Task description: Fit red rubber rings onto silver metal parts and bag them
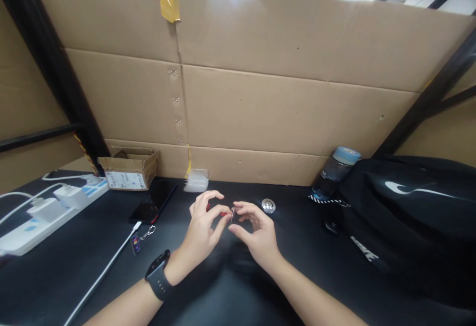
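Above the black tabletop, my left hand (202,224) pinches a thin red strand (223,213) between thumb and forefinger. More red shows behind its curled fingers, partly hidden. Facing it, my right hand (259,231) is closed around a thin, shiny, needle-like piece (233,215), held upright between thumb and fingertips. The strand's end and the thin piece meet or nearly meet; they are too small to tell whether they touch. A round clear container (268,206) stands on the table just beyond my right hand.
At the left lie a power strip (55,217), a white cable (107,266), a keychain (136,243) and a phone (154,202). Behind are a cardboard box (130,169) and a white stack (196,180). A bottle (336,172) and black bag (416,227) occupy the right.
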A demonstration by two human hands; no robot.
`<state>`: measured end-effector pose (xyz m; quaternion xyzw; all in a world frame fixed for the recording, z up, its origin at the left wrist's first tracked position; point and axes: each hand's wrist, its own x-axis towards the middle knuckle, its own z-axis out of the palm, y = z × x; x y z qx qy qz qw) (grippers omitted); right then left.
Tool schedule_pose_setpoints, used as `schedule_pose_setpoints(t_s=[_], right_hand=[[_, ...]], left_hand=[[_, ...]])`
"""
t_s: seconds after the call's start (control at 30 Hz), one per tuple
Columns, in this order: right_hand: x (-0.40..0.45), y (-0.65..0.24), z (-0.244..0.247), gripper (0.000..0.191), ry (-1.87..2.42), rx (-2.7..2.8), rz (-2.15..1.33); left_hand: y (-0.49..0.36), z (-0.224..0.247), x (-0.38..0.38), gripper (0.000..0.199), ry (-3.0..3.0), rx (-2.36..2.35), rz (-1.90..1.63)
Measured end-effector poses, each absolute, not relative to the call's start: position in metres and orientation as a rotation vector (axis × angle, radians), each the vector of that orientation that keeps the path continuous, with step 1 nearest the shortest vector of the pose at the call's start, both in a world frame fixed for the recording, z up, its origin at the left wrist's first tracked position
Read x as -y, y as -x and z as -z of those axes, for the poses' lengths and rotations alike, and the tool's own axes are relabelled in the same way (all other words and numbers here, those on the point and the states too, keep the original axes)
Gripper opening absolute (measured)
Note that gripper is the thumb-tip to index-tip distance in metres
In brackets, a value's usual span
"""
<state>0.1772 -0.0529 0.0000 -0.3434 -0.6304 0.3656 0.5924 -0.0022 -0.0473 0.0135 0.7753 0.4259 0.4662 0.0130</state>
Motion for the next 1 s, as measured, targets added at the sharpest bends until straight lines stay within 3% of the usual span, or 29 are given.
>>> schedule_pose_setpoints(t_s=[0.27,0.7,1.0], right_hand=[[0.058,-0.175,-0.001,0.036,0.815,1.338,-1.003],[0.057,-0.181,0.004,0.021,0.775,1.265,-1.247],[0.056,-0.200,-0.015,0.008,0.939,1.692,-0.872]], left_hand=[[0.007,-0.016,0.047,0.013,-2.533,-1.217,-1.513],[0.006,-0.011,0.051,0.012,-2.620,-1.250,-1.537],[0.008,-0.011,0.052,0.011,-2.652,-1.253,-1.467]])
